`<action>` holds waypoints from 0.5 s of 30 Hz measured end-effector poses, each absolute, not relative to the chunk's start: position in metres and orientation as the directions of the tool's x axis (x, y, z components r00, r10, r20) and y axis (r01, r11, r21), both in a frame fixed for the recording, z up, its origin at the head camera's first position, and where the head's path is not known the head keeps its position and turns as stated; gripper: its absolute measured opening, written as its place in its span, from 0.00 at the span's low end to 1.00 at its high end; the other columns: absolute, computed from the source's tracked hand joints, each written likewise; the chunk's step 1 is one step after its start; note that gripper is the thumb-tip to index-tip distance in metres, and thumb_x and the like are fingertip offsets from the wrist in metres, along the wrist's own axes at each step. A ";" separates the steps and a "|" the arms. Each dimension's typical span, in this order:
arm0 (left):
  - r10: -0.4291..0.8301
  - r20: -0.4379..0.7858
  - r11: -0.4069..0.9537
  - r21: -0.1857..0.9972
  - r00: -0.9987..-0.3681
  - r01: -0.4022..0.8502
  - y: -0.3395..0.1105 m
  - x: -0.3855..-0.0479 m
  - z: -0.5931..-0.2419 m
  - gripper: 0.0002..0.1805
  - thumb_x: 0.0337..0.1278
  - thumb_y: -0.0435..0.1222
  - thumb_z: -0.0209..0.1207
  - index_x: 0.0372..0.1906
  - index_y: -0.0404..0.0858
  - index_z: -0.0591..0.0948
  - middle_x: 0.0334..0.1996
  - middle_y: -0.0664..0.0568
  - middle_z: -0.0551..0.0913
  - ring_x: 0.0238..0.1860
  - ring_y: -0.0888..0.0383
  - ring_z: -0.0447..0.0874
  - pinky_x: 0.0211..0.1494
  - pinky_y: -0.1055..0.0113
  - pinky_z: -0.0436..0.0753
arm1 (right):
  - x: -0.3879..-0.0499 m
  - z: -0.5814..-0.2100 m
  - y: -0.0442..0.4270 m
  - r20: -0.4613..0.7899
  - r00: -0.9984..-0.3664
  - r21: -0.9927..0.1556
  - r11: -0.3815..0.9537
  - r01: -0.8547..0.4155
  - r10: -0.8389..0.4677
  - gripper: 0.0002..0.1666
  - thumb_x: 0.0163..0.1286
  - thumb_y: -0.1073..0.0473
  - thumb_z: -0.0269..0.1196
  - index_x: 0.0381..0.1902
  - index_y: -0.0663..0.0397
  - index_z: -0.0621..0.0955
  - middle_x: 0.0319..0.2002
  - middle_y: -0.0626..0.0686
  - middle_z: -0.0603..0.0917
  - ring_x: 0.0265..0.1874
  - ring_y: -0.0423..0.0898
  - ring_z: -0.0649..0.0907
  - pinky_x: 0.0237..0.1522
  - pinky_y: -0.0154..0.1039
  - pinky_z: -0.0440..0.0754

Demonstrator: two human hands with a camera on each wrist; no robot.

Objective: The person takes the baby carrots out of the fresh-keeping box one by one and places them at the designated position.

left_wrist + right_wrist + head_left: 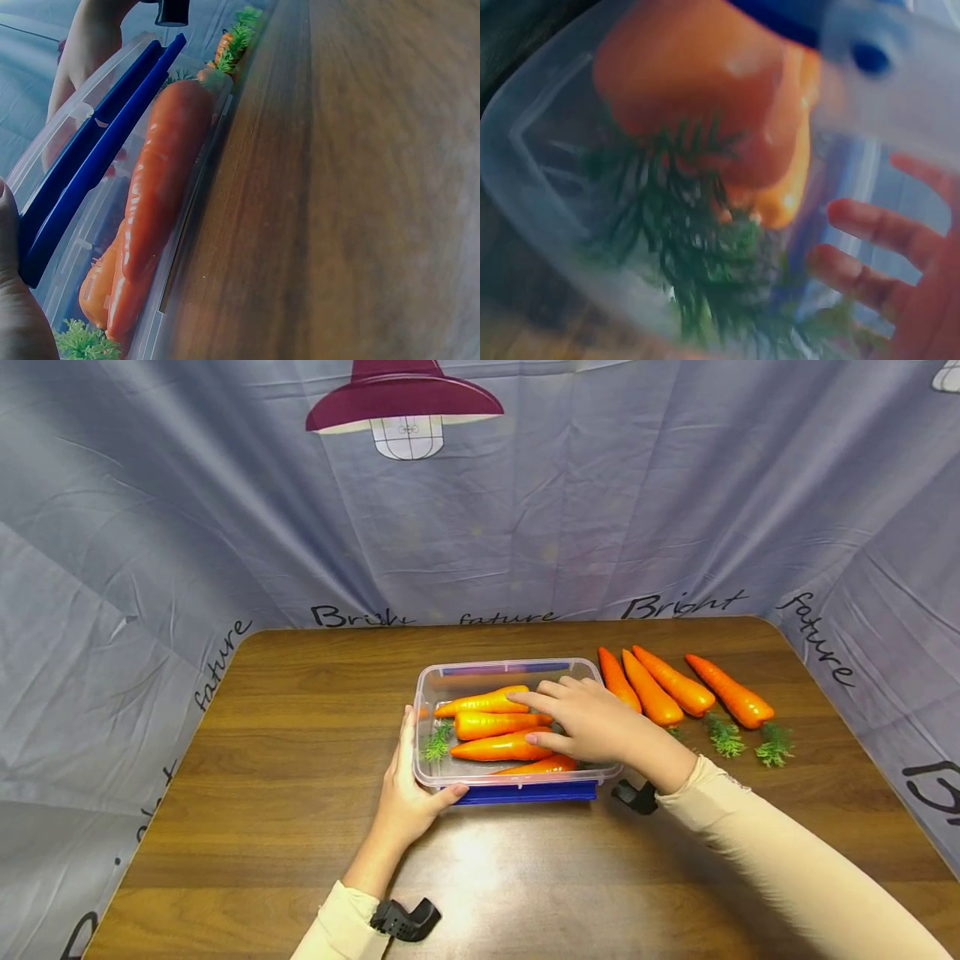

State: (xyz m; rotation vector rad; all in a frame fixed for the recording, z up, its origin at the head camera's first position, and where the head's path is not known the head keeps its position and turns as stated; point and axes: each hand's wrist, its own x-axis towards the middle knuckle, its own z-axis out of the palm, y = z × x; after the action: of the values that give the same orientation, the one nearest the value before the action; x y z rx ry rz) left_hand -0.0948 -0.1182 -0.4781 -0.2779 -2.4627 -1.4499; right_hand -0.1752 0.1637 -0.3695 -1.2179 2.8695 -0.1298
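Observation:
A clear plastic container (517,783) with blue clasps (90,169) holds several orange carrots (491,725), lying roughly sideways, with green tops. My left hand (405,806) grips its left end, thumb over the front left corner and fingers along the side wall; only part of that hand (21,319) shows in the left wrist view. Above the right part of the container, my right hand (600,722) reaches in with fingers spread, fingertips over the carrots. In the right wrist view this hand (930,300) appears through the clear wall, beside blurred carrots (697,90), nothing visibly gripped.
Several more carrots (667,681) with green tops lie on the wooden table (300,735), right of the container, one of them close to its right wall. A grey patterned curtain (525,527) stands behind the table and along both sides.

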 end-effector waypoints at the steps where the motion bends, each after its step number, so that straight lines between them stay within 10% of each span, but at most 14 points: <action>1: 0.027 0.326 0.482 0.824 -0.945 0.298 -0.118 -0.095 -0.478 0.70 0.35 0.55 0.78 0.80 0.58 0.43 0.80 0.54 0.51 0.77 0.50 0.58 0.77 0.60 0.60 | -0.175 -0.371 0.161 -0.009 -0.684 -0.092 0.682 -0.725 -0.729 0.36 0.69 0.36 0.61 0.72 0.35 0.70 0.45 0.45 0.79 0.45 0.49 0.78 0.45 0.48 0.75; 15: 0.031 0.330 0.476 0.825 -0.943 0.305 -0.118 -0.096 -0.480 0.69 0.36 0.61 0.75 0.81 0.57 0.42 0.80 0.52 0.52 0.76 0.50 0.59 0.77 0.59 0.61 | -0.175 -0.389 0.148 -0.068 -0.567 -0.143 0.571 -0.808 -0.821 0.33 0.68 0.41 0.64 0.70 0.32 0.72 0.51 0.48 0.82 0.48 0.49 0.80 0.48 0.50 0.81</action>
State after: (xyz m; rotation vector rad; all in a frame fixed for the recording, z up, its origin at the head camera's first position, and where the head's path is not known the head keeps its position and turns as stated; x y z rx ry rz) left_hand -0.0957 -0.1178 -0.4796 -0.2869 -2.4560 -1.4539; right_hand -0.1755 0.1480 -0.3892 -1.3916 2.6700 -0.1444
